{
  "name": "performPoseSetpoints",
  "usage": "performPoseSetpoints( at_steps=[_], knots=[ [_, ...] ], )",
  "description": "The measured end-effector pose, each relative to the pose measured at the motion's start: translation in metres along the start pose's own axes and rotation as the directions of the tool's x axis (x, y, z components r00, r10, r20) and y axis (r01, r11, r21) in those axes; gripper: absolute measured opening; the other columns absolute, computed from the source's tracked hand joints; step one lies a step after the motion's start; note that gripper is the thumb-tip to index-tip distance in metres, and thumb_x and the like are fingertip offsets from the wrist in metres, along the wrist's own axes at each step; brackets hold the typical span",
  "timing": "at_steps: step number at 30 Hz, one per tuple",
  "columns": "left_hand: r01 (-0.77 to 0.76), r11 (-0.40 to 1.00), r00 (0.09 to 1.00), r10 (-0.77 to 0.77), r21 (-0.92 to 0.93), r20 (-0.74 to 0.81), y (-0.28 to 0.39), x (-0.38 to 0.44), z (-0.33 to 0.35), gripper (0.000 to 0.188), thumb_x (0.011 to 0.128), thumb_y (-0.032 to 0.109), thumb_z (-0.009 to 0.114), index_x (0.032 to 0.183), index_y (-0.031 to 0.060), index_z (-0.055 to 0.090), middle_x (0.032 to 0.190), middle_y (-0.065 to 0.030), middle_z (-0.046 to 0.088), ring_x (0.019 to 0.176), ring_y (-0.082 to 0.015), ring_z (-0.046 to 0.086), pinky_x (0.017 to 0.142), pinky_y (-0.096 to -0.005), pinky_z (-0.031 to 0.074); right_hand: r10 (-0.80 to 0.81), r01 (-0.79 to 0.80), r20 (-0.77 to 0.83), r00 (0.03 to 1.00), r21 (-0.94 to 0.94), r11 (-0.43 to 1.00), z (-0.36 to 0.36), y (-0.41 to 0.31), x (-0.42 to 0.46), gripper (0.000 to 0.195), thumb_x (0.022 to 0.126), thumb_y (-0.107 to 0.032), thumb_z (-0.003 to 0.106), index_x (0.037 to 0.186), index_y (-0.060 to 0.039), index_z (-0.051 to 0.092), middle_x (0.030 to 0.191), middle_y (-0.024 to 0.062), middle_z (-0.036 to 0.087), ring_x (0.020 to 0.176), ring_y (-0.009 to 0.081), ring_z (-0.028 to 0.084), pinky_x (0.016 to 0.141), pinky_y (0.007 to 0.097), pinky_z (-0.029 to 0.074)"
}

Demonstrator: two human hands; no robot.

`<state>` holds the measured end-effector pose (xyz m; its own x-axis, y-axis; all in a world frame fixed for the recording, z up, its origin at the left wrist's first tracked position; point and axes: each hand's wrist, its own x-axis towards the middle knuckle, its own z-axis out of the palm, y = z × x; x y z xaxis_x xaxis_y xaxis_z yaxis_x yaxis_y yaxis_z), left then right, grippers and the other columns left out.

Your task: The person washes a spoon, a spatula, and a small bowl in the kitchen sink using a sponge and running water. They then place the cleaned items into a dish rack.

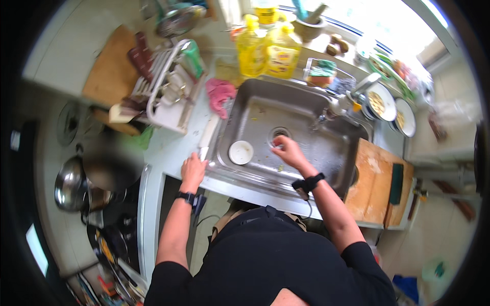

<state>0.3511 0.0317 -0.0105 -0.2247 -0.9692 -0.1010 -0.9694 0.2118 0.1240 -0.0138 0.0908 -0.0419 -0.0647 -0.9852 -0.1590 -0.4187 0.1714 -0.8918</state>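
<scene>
My right hand (288,151) is over the stainless steel sink (252,114), just beside its drain (280,134), with fingers curled; whether it pinches anything small cannot be made out. A small round white dish (240,152) lies on the sink floor between my two hands. At the counter's front left, my left hand (193,170) rests by the sink's corner, its fingertips at the near end of a knife with a white handle (208,132). Its grip is unclear. Behind the knife a pink cloth (221,95) lies on the counter. The faucet (344,101) stands at the sink's back right.
Left of the sink stands a white rack (153,101) with knives and utensils. Yellow soap bottles (283,51) stand behind the sink, near a sponge (323,72). A wooden cutting board (373,183) overlaps the sink's right edge. Bowls of pale food (383,100) sit at the back right.
</scene>
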Motion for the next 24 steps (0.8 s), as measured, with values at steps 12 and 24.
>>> performPoseSetpoints(
  at_steps=[12,24],
  knots=[
    [-0.481,0.605,0.815,0.576,-0.634,-0.069,0.17,0.019,-0.026,0.023,0.093,0.023,0.06,0.103,0.0019,0.059,0.091,-0.0205,0.062,0.088,-0.0411,0.059,0.075,-0.0495,0.047,0.106,-0.332,0.324,0.94,0.798,0.502,0.029,-0.041,-0.014,0.03,0.102,-0.034,0.051,0.115,-0.0084,0.059,0.107,0.0047,0.064,0.092,0.0131,0.062,0.076,0.0322,0.054],
    [-0.678,0.55,0.734,0.545,-0.487,-0.407,0.392,0.243,-0.043,0.026,0.084,0.03,0.072,0.1,0.0097,0.073,0.093,-0.0169,0.069,0.087,-0.0342,0.065,0.08,-0.0402,0.052,0.44,-0.233,0.133,0.888,0.956,0.18,-0.081,-0.002,-0.082,0.014,0.099,-0.014,0.055,0.11,-0.0055,0.052,0.073,0.0004,0.05,0.06,0.0114,0.049,0.055,0.0285,0.045]
  ],
)
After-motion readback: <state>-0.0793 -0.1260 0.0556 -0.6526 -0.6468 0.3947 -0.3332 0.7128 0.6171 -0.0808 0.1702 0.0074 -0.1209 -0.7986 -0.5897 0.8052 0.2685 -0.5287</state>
